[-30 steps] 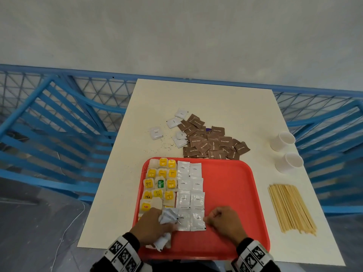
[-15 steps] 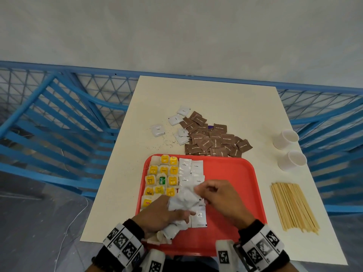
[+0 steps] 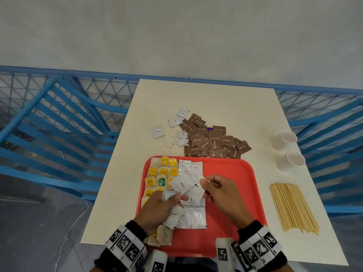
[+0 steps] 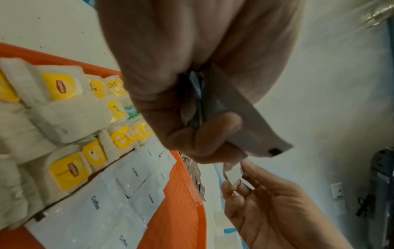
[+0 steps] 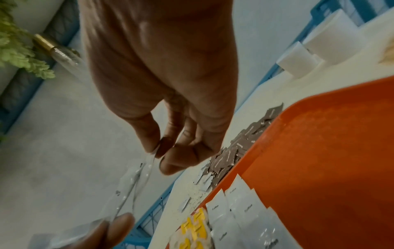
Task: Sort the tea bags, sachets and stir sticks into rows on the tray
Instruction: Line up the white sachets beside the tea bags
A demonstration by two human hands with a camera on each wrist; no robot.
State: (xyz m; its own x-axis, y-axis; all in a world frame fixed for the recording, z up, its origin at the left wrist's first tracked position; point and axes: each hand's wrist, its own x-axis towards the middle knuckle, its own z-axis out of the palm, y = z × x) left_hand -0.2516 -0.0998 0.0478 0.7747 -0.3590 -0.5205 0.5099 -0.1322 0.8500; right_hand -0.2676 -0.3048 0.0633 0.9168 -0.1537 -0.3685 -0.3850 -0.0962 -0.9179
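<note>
A bunch of white coffee sachets (image 3: 181,188) is gripped in the curled fingers (image 3: 177,198) of the left hand (image 3: 157,211). The corner of one fanned-out sachet is pinched between thumb and fingertips (image 3: 204,182) of the right hand (image 3: 222,197). Beneath both hands, rows of white sachets (image 3: 193,217) and yellow-tagged tea bags (image 3: 163,170) are laid on the red tray (image 3: 231,185). Beyond the fingers, brown sugar sachets (image 3: 214,143) are heaped on the table (image 3: 216,103), just past the tray's far rim. To the right of the right hand, stir sticks (image 3: 292,209) are piled beside the tray, with two white cups (image 3: 284,140) farther off.
</note>
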